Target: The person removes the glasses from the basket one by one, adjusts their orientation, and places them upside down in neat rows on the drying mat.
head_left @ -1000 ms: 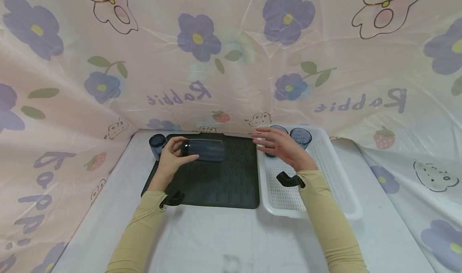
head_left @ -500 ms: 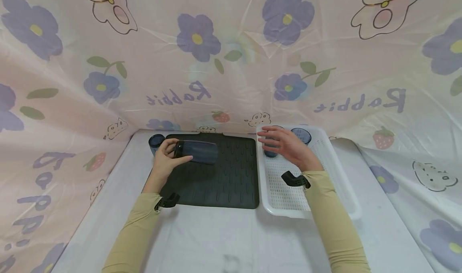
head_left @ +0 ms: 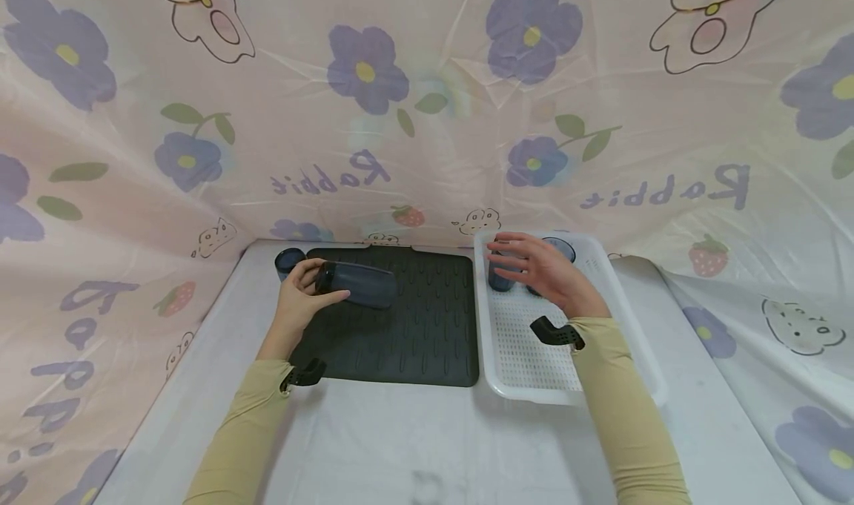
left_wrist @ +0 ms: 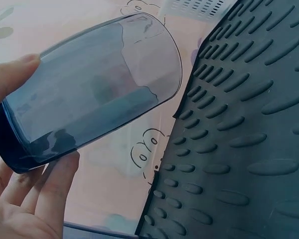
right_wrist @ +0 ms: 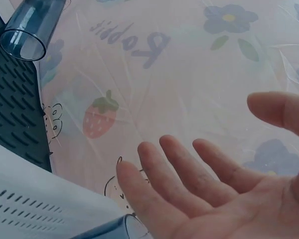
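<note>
My left hand (head_left: 299, 297) grips a blue-tinted drinking glass (head_left: 360, 284) near its thick base, thumb on one side and fingers on the other. In the left wrist view the glass (left_wrist: 99, 84) lies nearly sideways, its rim pointing away from the palm. It is held over the black ridged drying mat (head_left: 414, 342). My right hand (head_left: 550, 271) is above the white perforated basket (head_left: 520, 357), fingers extended and holding nothing. Behind that hand stand two more blue glasses, one at the basket's left (head_left: 500, 275) and one to its right (head_left: 562, 248), both partly covered.
Another blue glass (head_left: 288, 260) stands at the mat's far left corner, beside my left hand. The mat and basket sit side by side on a white-covered table (head_left: 414, 446). A printed curtain (head_left: 440, 142) rises right behind them.
My left hand has drawn left and slightly nearer with the glass, whose rim end now tips a little lower. The right hand has shifted right over the basket, uncovering more of the left glass there.
</note>
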Demonstrator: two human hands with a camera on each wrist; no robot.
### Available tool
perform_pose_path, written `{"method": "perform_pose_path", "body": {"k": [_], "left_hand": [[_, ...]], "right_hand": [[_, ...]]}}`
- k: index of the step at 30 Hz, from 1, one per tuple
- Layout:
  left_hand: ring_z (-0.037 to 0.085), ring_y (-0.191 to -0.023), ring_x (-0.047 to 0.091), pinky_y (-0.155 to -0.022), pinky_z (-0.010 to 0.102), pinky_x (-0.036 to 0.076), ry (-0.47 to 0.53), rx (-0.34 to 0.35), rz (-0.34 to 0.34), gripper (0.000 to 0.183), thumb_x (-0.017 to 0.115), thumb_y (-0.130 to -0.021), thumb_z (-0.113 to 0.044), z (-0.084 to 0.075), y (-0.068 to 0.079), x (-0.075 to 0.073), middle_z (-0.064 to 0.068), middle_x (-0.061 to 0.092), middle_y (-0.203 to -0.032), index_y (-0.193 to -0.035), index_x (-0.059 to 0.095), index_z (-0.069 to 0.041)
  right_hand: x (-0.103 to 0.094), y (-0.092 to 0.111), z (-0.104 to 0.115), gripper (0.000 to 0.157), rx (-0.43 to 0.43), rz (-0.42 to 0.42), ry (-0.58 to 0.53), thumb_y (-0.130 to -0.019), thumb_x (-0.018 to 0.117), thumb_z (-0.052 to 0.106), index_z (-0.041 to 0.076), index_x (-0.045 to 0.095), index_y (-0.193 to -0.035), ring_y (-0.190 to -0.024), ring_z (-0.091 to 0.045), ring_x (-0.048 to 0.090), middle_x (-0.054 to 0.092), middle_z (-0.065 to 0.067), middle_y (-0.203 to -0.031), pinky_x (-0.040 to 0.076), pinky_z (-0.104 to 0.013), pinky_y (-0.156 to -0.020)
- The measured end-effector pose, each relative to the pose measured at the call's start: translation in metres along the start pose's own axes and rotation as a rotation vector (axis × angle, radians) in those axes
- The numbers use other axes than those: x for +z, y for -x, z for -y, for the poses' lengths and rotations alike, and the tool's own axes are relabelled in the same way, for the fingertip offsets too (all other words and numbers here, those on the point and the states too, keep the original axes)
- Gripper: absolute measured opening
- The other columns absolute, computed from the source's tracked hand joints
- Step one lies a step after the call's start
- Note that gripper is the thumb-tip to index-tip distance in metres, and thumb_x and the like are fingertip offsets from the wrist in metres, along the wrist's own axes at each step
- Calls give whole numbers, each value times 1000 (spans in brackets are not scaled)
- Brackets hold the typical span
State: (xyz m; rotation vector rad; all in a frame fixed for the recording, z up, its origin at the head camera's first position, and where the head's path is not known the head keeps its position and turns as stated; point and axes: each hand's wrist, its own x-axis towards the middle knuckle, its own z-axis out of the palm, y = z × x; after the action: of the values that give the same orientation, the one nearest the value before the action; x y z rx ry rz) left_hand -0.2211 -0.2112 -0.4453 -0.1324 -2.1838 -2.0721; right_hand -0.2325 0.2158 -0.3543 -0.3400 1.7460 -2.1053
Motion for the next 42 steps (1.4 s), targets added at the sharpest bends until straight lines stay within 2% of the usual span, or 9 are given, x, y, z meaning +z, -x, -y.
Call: {"method": "perform_pose_path", "body": {"k": [11, 15, 22, 28, 31, 34, 42], "left_hand": [[16, -103, 62, -81, 23, 53, -15, 20, -1, 74, 88, -68, -10, 1, 2, -4, 7, 60, -126, -131, 50, -13], [16, -104, 62, -81, 23, 53, -9, 32, -2, 72, 88, -68, -9, 0, 2, -3, 7, 60, -125, -130, 52, -14], [15, -104, 62, -82, 22, 53, -13, 31, 0, 73, 87, -68, -8, 2, 1, -4, 6, 60, -125, -131, 51, -13], [15, -104, 62, -82, 21, 52, -13, 20, 16, 72, 86, -69, -3, -5, 4, -3, 7, 60, -125, -132, 52, -11], [14, -103, 63, -82, 22, 52, -8, 13, 18, 72, 85, -69, -1, -5, 4, -4, 7, 60, -125, -133, 51, -10], [13, -104, 62, -82, 21, 52, -10, 15, 14, 74, 86, -69, -4, 3, 1, -6, 6, 60, -125, -133, 52, -13], [14, -106, 61, -84, 21, 51, -35, 39, 16, 72, 87, -68, -9, 5, -1, -8, 8, 59, -127, -132, 54, -15]], "right_hand": [[-13, 10, -1, 56, -11, -6, 23, -104, 44, 21, -3, 21, -149, -135, -39, 32, 29, -24, -150, 31, -50, -108], [-20, 13, -3, 55, -24, -7, 34, -104, 43, 22, -3, 22, -149, -135, -39, 32, 27, -27, -150, 35, -48, -107], [-30, 20, -5, 42, -39, -27, 28, -104, 43, 19, 3, 37, -143, -134, -41, 33, 35, -25, -146, 36, -48, -105], [-38, 28, -4, 48, -4, -54, 44, -104, 43, 21, 2, 30, -146, -136, -39, 30, 32, -23, -148, 30, -51, -108], [-40, 30, -4, 49, 4, -73, 47, -104, 44, 23, 2, 28, -146, -136, -40, 28, 30, -24, -149, 31, -50, -108], [-43, 33, -4, 46, 1, -77, 41, -104, 43, 23, 3, 30, -144, -137, -42, 25, 25, -26, -151, 32, -49, -108], [-51, 36, -5, 43, 1, -75, 40, -105, 42, 22, 6, 32, -144, -137, -43, 23, 23, -26, -152, 32, -48, -108]]}}
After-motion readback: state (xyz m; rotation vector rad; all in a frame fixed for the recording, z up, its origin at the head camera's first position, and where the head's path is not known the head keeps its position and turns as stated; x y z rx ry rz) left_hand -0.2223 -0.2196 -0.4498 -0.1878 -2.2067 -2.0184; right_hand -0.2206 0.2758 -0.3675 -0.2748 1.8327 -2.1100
